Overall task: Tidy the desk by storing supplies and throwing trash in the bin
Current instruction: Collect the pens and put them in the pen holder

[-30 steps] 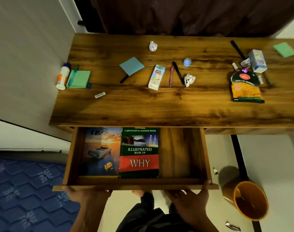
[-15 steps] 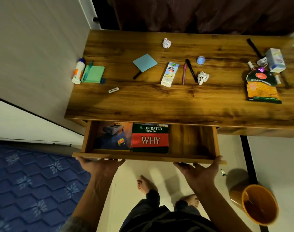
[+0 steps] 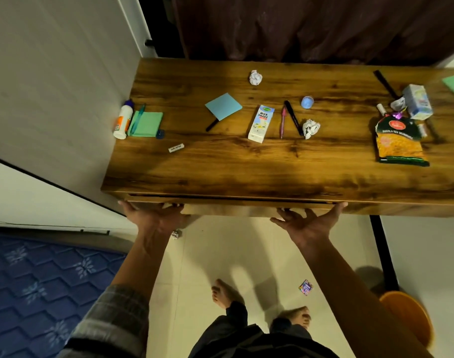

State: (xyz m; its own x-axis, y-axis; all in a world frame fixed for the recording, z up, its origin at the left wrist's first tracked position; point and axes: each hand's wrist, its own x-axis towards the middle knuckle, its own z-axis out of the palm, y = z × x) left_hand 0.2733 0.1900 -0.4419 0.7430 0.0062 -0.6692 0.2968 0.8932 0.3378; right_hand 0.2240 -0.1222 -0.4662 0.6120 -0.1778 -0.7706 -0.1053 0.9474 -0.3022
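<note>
A view from above of a long wooden desk point(image 3: 272, 171) with a dark, streaky grain and a glossy top, standing against a maroon curtain point(image 3: 311, 24). Under its front edge the drawer point(image 3: 228, 209) sits nearly flush with the desk, only a thin dark gap showing along its top.

The left hand point(image 3: 153, 218) presses flat against the drawer front near its left end, fingers spread and straight. The right hand point(image 3: 310, 220) presses near the right end, fingers splayed and the thumb reaching up to the desk edge. Neither hand holds anything.

Scattered on the desktop, from left: a white glue bottle point(image 3: 122, 122) with an orange label, lying beside a square green notepad point(image 3: 147, 124) with a teal pen point(image 3: 137, 119) on it; a small white eraser point(image 3: 176, 148); a blue sticky-note pad point(image 3: 223, 106) partly covering a black pen point(image 3: 212, 125). Near the middle lie a slim milkshake carton point(image 3: 260, 123), a pink pen point(image 3: 282, 122), a black marker point(image 3: 292, 117), a round blue cap point(image 3: 307, 102) and two crumpled paper balls, one at the back point(image 3: 255, 77) and one beside the marker point(image 3: 310, 128). On the right sit a flat snack packet point(image 3: 399, 140), yellow and dark green, and a small pale carton point(image 3: 417, 101).

Below, a pale tiled floor point(image 3: 220, 254), a blue patterned rug point(image 3: 40, 293) at left, bare feet, and a round orange bin point(image 3: 406, 316) at lower right.
</note>
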